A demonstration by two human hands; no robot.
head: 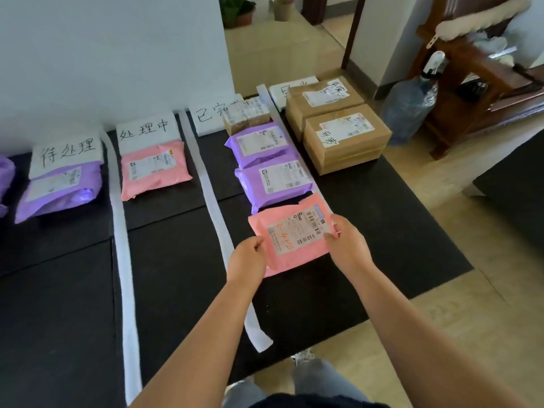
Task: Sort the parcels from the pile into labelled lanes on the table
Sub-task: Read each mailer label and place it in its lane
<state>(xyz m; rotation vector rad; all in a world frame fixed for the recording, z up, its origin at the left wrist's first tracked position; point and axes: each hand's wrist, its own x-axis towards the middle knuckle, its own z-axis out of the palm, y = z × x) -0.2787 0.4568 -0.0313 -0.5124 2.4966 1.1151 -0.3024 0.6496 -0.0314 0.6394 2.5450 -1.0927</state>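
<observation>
Sorting likely well along: pink parcel (294, 234) pinched by fingers (259, 241) of left hand (248, 257) and right hand (347, 240) at stocked third lane (223, 160).

a pink poly mailer (290, 237), white shipping label up with orange handwriting across it, is held flat and slightly skewed between the left fingers (259, 242) pinching its near-left edge and the right fingers (332, 231) gripping its right edge. just beyond the fingertips, two purple mailers (275, 182) (260, 144) and a small taped carton (245, 116) run away in a row. beyond the right fingers sit two brown cartons (347, 136) (321, 98). well left of the left fingers lie a second pink mailer (153, 167) and a third purple mailer (59, 187), each below one of the handwritten paper signs (147, 128) (67, 150).
</observation>
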